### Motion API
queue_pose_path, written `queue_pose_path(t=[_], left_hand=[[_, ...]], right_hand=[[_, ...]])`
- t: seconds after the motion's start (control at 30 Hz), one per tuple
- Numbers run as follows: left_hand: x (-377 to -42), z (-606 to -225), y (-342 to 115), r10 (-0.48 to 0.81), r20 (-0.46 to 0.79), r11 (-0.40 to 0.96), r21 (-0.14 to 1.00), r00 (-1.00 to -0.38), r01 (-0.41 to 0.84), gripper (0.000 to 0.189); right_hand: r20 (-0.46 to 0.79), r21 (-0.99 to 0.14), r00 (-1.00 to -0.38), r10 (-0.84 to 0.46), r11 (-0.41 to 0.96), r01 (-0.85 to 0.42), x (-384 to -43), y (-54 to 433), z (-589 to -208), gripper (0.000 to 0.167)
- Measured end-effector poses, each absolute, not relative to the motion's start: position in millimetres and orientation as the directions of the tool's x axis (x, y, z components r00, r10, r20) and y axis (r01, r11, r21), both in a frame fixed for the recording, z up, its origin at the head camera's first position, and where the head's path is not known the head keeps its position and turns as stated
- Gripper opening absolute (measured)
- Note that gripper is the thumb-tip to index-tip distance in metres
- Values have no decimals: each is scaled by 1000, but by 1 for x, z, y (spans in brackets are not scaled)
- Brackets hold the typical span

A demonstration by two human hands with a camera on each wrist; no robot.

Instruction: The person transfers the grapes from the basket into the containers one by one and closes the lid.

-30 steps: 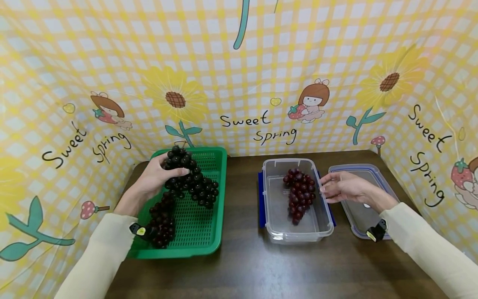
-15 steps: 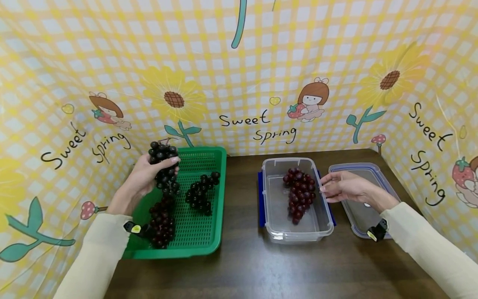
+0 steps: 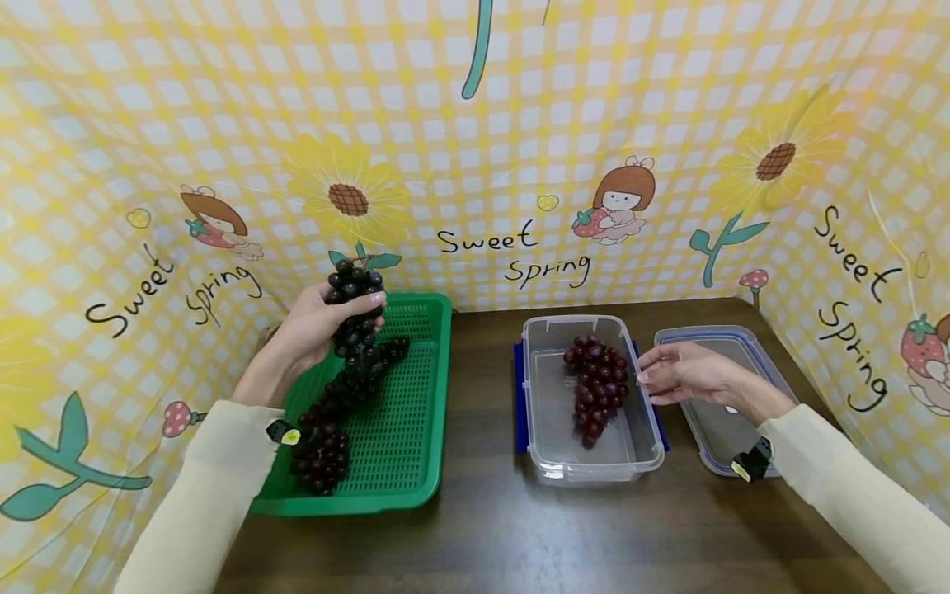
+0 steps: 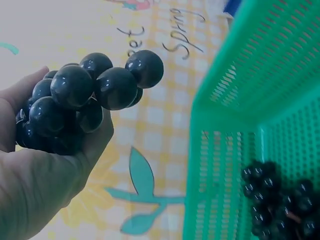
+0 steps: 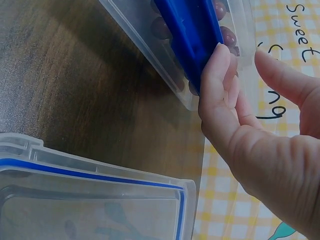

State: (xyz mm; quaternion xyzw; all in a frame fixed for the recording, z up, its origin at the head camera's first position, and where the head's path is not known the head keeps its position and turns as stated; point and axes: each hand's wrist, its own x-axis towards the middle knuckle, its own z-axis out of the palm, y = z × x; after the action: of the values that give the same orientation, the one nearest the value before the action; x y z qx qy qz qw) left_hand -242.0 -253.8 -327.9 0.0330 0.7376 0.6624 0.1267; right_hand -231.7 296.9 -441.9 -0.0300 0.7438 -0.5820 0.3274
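Note:
My left hand grips a bunch of black grapes at its upper part, thumb across the front, over the back of the green basket. In the left wrist view, round grapes stick out past the curled fingers. Another black bunch and a dark red bunch lie in the basket; the held bunch overlaps the black one in the head view. My right hand, fingers loosely bent, rests its fingertips at the blue latch on the right side of the clear container.
A red grape bunch lies inside the clear container. Its lid, with a blue seal, lies on the brown table to the right, partly under my right hand and wrist. A yellow checked cloth surrounds the table's back and sides.
My left hand first drew left, lifting one black bunch off the other, then came back right and a little higher with it. The right hand stays at the container.

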Motion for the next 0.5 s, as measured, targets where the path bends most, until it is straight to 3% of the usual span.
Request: queue_pose_path(t=[0.27,0.5], left_hand=[[-251,-323,-224,287,-150,70,988,-946,-136,50],[-260,-326,-199,305,-131,115,988,-943,-100,45]], right_hand=[[-459,-881,-785,-415,323,345,-232,296,-441,49],[-456,-882,-788,-415,328,338,-231,295,-441,52]])
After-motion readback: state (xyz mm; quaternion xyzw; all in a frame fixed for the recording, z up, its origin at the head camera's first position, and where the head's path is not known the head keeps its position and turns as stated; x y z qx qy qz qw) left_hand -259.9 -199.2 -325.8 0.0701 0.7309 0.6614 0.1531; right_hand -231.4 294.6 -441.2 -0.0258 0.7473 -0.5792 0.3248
